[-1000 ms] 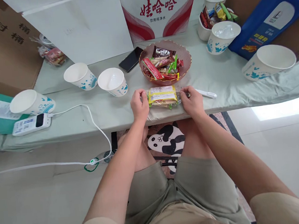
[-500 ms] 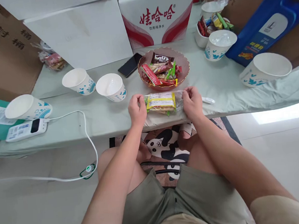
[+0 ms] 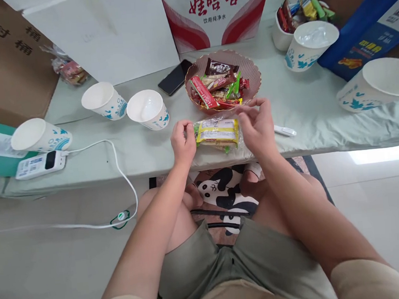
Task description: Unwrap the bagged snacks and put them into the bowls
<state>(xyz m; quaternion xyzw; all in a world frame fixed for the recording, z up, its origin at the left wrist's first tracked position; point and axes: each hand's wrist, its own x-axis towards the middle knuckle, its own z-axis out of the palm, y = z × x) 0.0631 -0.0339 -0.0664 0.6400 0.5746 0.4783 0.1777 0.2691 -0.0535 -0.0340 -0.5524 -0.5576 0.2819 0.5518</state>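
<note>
Both forearms (image 3: 157,223) angle forward and inward toward the front edge of the cloth-covered tabletop (image 3: 144,154). The left hand (image 3: 184,144) is curled, thumb against fingers, pinching one end of the snack packet (image 3: 217,133); the right hand (image 3: 258,128) sits at the other end, fingers loosely parted, contact unclear. Between them the packet's long axis runs left to right, crinkled clear film over yellow and white. Just beyond stands a round, ribbed, translucent bowl (image 3: 254,79) of glossy wrapped sweets (image 3: 204,92).
</note>
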